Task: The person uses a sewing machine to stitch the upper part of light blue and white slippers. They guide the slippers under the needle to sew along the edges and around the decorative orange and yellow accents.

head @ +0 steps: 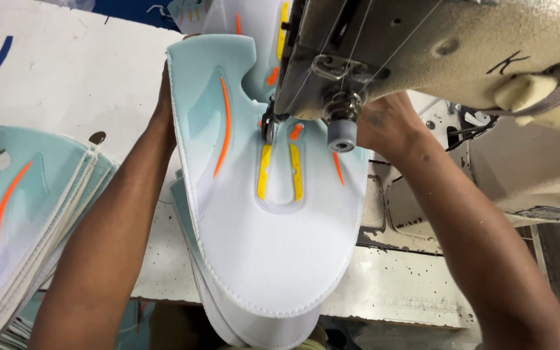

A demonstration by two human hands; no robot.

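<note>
**Shoe upper steadied under the needle**

The shoe upper (254, 214) is laid flat beneath the sewing machine head (384, 52), presumably so the needle meets its throat. Its far left edge is gripped by the left hand (163, 107). The right hand (384, 126) is largely hidden; its grip cannot be told. A stack of uppers (21, 214) lies left, within reach.

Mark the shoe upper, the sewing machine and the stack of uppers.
Shoe upper (267, 253): head view, white toe area.
Sewing machine (448, 45): head view, grey head casing.
Stack of uppers (14, 214): head view, top piece at left.

Bright, even overhead light; soft shadows, edges perhaps slightly stretched, near parts blurred.
</note>
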